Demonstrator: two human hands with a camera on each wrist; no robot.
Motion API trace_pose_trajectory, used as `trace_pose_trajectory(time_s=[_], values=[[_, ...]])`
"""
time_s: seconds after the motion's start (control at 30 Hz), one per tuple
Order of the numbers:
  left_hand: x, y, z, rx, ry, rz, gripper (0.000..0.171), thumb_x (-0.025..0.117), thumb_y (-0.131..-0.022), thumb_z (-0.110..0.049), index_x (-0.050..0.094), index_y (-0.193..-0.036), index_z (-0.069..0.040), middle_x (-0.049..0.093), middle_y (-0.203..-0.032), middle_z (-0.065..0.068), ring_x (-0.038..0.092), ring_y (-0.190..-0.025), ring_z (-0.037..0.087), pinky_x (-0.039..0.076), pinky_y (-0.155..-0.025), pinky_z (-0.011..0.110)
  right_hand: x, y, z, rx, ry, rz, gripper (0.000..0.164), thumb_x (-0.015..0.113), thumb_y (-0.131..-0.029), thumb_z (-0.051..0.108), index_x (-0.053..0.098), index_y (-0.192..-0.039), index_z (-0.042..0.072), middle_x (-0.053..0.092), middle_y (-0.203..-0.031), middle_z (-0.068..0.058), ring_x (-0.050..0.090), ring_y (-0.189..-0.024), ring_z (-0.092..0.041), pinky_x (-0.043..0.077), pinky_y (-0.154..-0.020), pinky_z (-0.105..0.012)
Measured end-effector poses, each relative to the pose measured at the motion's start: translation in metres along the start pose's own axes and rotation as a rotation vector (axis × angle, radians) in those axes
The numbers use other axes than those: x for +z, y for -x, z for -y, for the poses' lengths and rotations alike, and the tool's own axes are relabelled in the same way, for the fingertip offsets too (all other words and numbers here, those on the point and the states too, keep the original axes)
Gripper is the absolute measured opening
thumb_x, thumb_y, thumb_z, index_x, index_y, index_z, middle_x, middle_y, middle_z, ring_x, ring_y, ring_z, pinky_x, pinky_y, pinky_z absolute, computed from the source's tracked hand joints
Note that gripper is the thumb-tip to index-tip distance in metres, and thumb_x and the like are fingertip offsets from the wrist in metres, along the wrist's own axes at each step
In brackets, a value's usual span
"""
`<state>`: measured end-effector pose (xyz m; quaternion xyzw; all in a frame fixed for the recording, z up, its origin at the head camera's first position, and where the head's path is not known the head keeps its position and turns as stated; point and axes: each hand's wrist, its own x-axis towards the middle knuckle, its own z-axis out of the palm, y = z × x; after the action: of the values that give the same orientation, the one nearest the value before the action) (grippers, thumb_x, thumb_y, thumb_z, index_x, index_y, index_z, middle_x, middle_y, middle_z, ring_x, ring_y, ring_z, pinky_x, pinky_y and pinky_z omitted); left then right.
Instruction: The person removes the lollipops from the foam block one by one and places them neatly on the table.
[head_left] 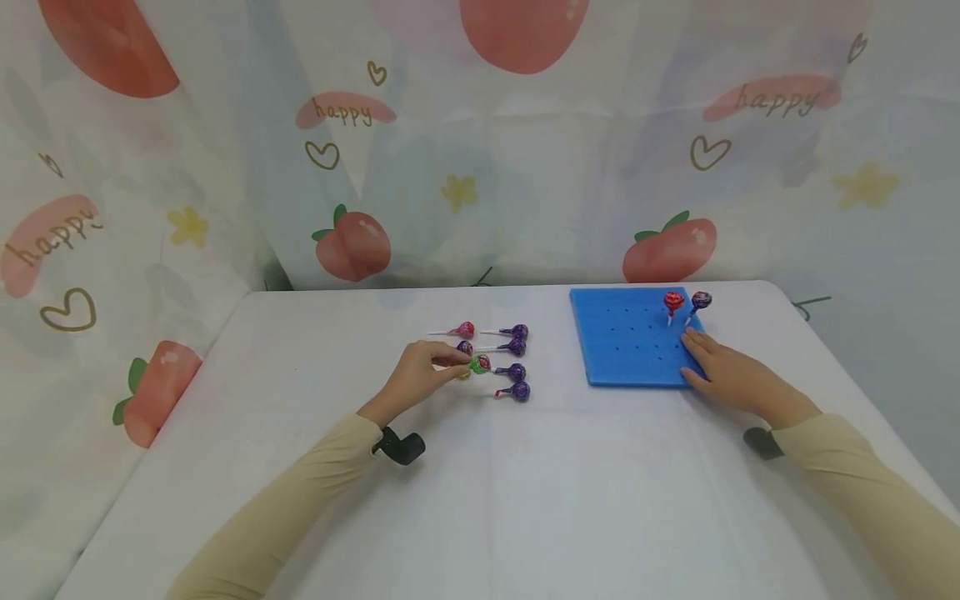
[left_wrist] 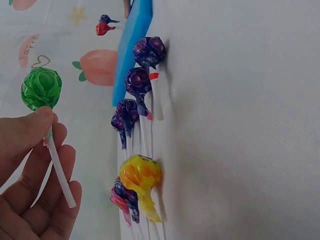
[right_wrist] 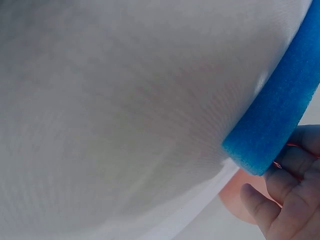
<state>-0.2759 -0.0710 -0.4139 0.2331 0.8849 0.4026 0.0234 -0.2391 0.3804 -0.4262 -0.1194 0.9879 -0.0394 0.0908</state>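
Observation:
My left hand (head_left: 422,372) pinches a green-wrapped lollipop (left_wrist: 41,88) by its white stick, just under the candy. It is held over a group of lollipops lying on the table: several purple ones (head_left: 514,372), a pink one (head_left: 466,330) and a yellow one (left_wrist: 140,175) that the hand mostly hides in the head view. On the right, my right hand (head_left: 731,371) rests at the right edge of a blue foam board (head_left: 630,358) with rows of small holes. A red lollipop (head_left: 673,302) and a dark purple lollipop (head_left: 701,300) stand in the board near its far right corner.
A white cloth covers the table (head_left: 540,500). Behind it hangs a curtain (head_left: 555,183) printed with peaches and hearts, and the curtain continues along the left side. The board lies right of the lollipops, with a gap between.

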Motion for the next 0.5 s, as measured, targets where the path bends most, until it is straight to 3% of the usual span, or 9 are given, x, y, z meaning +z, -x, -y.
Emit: trace_pose_trajectory(time_s=[0.5], values=[[-0.003, 0.01, 0.029, -0.047, -0.056, 0.019, 0.015, 0.073, -0.081, -0.013, 0.075, -0.095, -0.008, 0.074, -0.093, 0.006, 0.064, -0.083, 0.015, 0.054, -0.081, 0.031, 0.0, 0.0, 0.0, 0.007, 0.004, 0.001, 0.072, 0.051, -0.093, 0.034, 0.025, -0.141, -0.014, 0.024, -0.145, -0.036, 0.024, -0.133, -0.052, 0.028, -0.103, -0.062]])
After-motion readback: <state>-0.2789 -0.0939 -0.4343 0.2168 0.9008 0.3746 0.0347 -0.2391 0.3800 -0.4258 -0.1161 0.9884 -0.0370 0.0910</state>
